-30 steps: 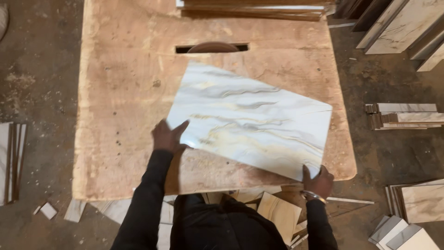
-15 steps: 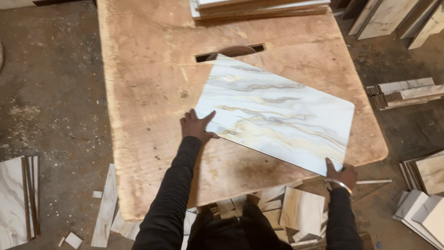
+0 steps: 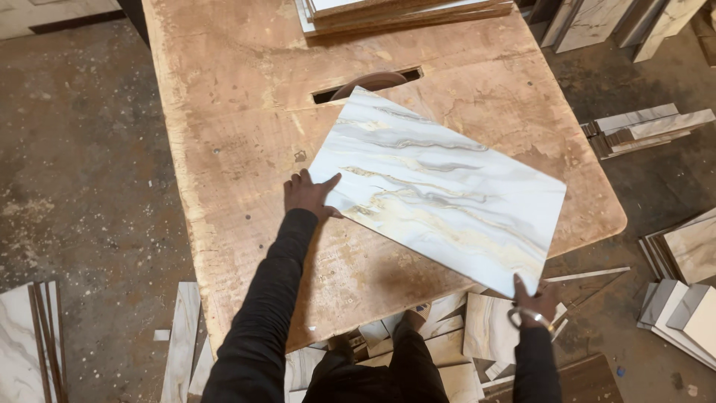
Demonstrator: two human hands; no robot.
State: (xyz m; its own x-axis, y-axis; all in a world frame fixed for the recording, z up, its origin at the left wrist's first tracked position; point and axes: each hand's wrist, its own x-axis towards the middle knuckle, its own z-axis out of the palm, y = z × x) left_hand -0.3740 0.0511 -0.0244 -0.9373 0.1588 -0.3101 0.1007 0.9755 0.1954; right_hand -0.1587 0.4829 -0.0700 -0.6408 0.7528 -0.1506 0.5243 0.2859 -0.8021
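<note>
A white marble-patterned panel (image 3: 440,190) with grey and gold veins lies tilted on a worn brown saw table (image 3: 246,149). My left hand (image 3: 307,194) grips the panel's near left edge, thumb on top. My right hand (image 3: 533,302) holds the panel's near right corner, which hangs past the table's front edge. The panel's far corner sits just in front of the round saw blade (image 3: 371,80) rising from a slot in the table.
A stack of similar panels (image 3: 403,13) lies at the table's far end. Cut strips and offcuts cover the floor under the table front (image 3: 462,343), at the right (image 3: 649,127) and far right (image 3: 682,298). More panels lean at the lower left (image 3: 26,343).
The view has shifted so table and panel sit further right and lower. Both hands keep their hold, and the panel's far corner has come closer to the blade slot.
</note>
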